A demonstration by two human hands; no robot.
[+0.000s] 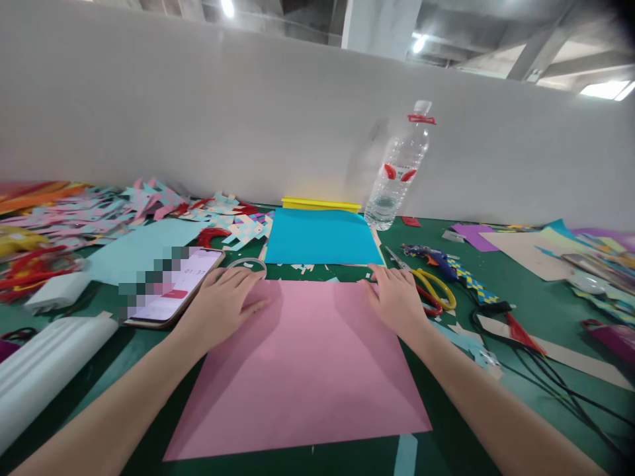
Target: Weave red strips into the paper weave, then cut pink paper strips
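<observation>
A large sheet of pink paper (312, 370) lies flat on the green table in front of me. At its far left corner rests my left hand (225, 301), open, with the thumb stretched out over the paper and the other fingers reaching toward the far edge. My right hand (399, 301) is at the far right corner, its fingers apart and lying on the sheet's edge. Just beyond the pink sheet lies a blue sheet of paper (322, 238). A pair of scissors (436, 287) with yellow and red handles lies beside my right hand. A roll of clear tape (251, 264) is near my left fingertips.
A phone (176, 291) and a white charger (58, 293) lie at left, near a white roll (49, 363). A plastic bottle (399, 168) leans against the wall. At right are a glue gun (436, 259), cables (555, 380) and paper pieces (530, 254).
</observation>
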